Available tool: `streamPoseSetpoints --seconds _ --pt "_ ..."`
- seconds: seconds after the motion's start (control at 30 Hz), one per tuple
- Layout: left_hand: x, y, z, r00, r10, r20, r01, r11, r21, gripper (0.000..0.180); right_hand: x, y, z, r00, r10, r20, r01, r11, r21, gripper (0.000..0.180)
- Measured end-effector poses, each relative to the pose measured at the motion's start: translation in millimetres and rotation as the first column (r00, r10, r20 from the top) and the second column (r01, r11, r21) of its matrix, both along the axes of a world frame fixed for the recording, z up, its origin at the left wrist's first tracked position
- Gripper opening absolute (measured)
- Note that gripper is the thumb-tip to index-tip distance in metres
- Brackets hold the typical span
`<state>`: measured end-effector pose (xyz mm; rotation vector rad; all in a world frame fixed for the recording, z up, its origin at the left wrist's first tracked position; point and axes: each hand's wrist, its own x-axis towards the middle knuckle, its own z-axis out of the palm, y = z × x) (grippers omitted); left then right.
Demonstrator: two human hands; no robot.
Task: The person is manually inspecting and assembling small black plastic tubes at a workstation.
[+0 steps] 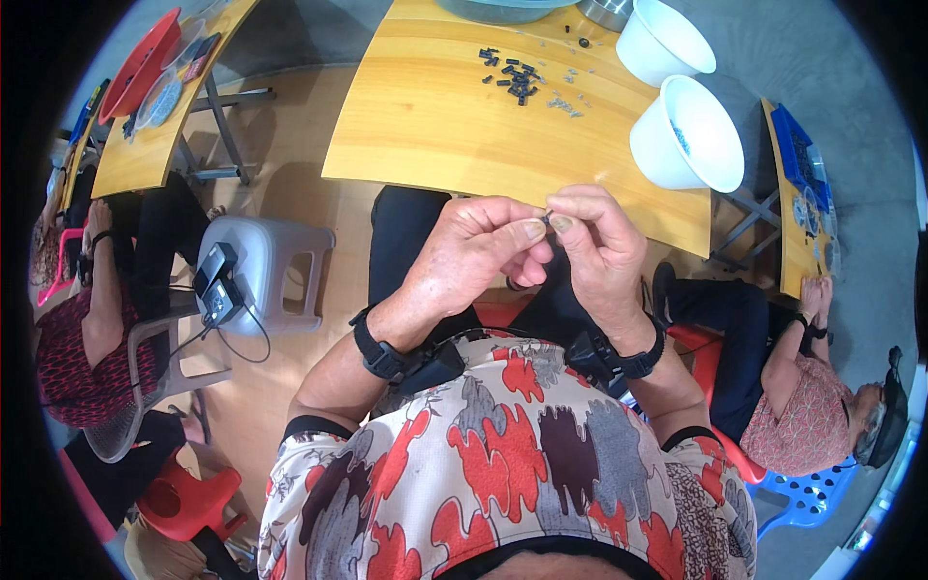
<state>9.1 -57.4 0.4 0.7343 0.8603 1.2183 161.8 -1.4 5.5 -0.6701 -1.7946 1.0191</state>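
Note:
My left hand (474, 249) and my right hand (601, 242) meet in front of my chest, just off the near edge of the wooden table (435, 135). Both are closed in a pinch, thumb against forefinger. Between the fingertips sits a small dark piece (547, 219), mostly covered, so its exact kind cannot be made out. Farther off on the tabletop lies a loose pile of small black cylindrical parts (522, 89). Beside it are scattered tiny silvery pieces (565, 107).
Two white tubs stand at the table's right: a far tub (665, 43) and a near tub (652, 145) tipped toward me with small blue bits inside. A grey stool (261, 275) bearing black adapters and cables is at left. People sit at side tables on both sides.

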Motion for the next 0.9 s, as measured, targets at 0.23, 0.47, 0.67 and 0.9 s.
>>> streamPoseSetpoints --seconds 0.23,0.47,0.67,0.9 --pt "7.3 -3.3 2.2 1.000 0.001 0.008 -0.001 1.000 0.026 0.017 2.0 -4.9 -6.2 0.997 -0.075 0.002 0.074 0.991 0.109 0.008" --pt "8.9 -0.7 3.5 0.999 0.038 0.005 -0.038 0.998 0.047 0.016 -2.5 -5.9 -6.5 0.995 -0.081 -0.055 0.084 0.995 0.057 0.010" --pt "9.5 2.5 2.0 0.999 0.034 0.006 -0.035 0.998 0.051 0.015 1.5 -6.5 -7.8 0.997 -0.064 -0.047 0.068 0.994 0.087 0.016" --pt "3.2 10.6 9.9 0.998 0.004 0.070 -0.009 0.998 0.069 0.018 -4.4 -7.8 -3.1 1.000 -0.014 -0.009 0.015 0.979 0.201 0.051"
